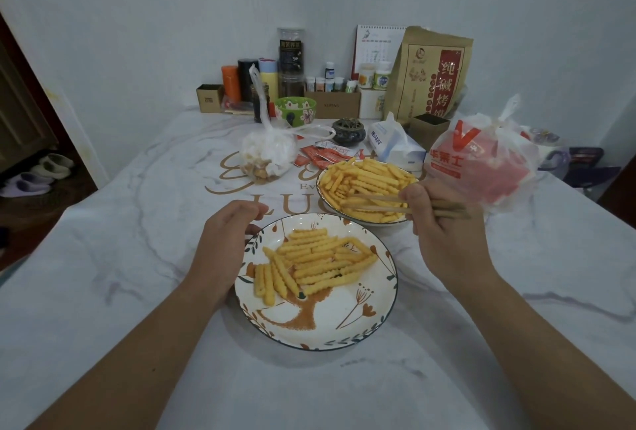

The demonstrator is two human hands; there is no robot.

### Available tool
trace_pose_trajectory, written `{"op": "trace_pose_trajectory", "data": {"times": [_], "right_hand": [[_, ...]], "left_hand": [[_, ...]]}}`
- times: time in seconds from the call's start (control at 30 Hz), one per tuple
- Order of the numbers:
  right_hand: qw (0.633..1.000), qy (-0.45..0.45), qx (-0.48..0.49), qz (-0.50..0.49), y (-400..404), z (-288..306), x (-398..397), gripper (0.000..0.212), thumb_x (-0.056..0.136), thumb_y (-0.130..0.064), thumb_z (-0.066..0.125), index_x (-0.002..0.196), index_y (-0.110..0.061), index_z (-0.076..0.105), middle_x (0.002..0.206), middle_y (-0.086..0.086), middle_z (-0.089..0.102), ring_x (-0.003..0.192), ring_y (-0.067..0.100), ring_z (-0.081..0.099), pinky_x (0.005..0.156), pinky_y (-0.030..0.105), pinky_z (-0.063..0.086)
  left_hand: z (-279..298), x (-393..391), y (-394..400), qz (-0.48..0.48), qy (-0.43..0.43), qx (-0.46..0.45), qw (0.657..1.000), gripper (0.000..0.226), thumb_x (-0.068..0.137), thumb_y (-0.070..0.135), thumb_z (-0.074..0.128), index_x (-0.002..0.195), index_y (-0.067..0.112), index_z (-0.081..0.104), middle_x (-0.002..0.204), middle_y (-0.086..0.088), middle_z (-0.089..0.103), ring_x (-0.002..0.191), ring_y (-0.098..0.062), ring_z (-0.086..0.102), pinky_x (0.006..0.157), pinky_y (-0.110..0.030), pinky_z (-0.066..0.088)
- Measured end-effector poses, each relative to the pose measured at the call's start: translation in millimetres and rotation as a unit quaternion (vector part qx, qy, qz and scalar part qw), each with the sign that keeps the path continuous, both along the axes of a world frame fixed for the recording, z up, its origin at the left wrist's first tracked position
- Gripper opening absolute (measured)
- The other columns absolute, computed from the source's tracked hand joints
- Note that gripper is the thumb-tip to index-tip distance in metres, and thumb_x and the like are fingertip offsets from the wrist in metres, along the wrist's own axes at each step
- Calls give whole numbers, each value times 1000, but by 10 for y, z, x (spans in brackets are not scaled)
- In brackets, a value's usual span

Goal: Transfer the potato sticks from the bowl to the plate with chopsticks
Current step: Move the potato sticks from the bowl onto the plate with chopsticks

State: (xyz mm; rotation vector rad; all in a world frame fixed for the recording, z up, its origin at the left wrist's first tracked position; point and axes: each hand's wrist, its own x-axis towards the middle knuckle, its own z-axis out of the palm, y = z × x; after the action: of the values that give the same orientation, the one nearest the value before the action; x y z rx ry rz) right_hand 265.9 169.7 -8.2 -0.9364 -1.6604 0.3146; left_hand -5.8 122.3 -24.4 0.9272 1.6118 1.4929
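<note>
**Observer:** Chopsticks (385,204) lie over the bowl (323,192), tips pointing away from the red-printed bag toward the bowl's plate-side rim. Right hand (444,233) pinches them near their thick ends, thumb on top. Tips sit close together among the potato sticks in the bowl (364,176); whether a stick is already caught between them I cannot tell.

**Recorder:** Left hand?

**Observer:** Left hand (223,243) rests against the plate (375,323) on the rim away from the bowl, fingers loosely curled at the edge, nothing pinched. Reads as steadying.

**Recorder:** Where do the sticks stand?

**Observer:** Bowl well heaped. A loose pile of potato sticks on the plate (309,257) covers the half of the plate nearest the bowl; the half nearest the person is bare. Plate and bowl touch, or nearly so. Judgement: task well underway, plenty left.

**Recorder:** Doing this pick well?

**Observer:** Choose a single stick lying crosswise to the tips and on top of the heap. Grip it near its middle so it does not swing. Ridged surface should give purchase; squeeze only lightly, since these probably snap. Lift clear of the rim, make the short crossing low, release on the bare half. Keep the left hand on the plate.
</note>
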Motion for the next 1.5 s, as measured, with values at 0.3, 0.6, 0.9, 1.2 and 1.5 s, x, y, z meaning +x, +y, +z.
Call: {"op": "trace_pose_trajectory", "data": {"times": [0.3, 0.6, 0.9, 1.2, 1.5], "right_hand": [[991, -80, 105, 15, 25, -31, -17, 34, 103, -24, 53, 85, -2, 72, 70, 1, 65, 63, 14, 57, 56, 33, 45], [1000, 1, 20, 11, 7, -67, -57, 41, 104, -40, 47, 87, -9, 69, 67, -16, 57, 61, 13, 55, 53, 37, 45], [970, 234, -51, -37, -66, 126, 36, 40, 103, -44, 47, 85, -15, 68, 62, 2, 58, 50, 15, 51, 45, 23, 42], [978, 202, -48, 19, -99, 151, 85, 42, 109, -29, 43, 81, -13, 69, 65, 11, 59, 50, 17, 49, 43, 28, 39], [994, 88, -66, 26, -32, 61, 56, 33, 102, -37, 47, 85, -20, 71, 58, -4, 57, 50, 9, 50, 48, 19, 39]], "left_hand": [[21, 12, -19, -1, 0, 3, 1000, 27, 104, 21, 50, 99, 17, 76, 89, -2, 74, 80, -16, 70, 71, -31, 55], [-4, 2, -8, -1, 13, 16, 1000, 27, 103, 15, 50, 98, 16, 76, 89, 0, 73, 68, -2, 68, 75, -33, 55], [1, -3, -13, 0, 16, 13, 1000, 28, 102, 13, 51, 95, 19, 77, 88, -4, 73, 79, -18, 68, 81, -40, 56], [17, 6, -34, -10, 14, 10, 1000, 25, 102, 14, 51, 97, 17, 76, 91, -12, 71, 76, -20, 67, 76, -37, 55], [-13, -25, -15, -14, 15, 11, 1000, 27, 100, 13, 53, 93, 21, 77, 91, -11, 71, 84, -25, 68, 82, -44, 57]]}}
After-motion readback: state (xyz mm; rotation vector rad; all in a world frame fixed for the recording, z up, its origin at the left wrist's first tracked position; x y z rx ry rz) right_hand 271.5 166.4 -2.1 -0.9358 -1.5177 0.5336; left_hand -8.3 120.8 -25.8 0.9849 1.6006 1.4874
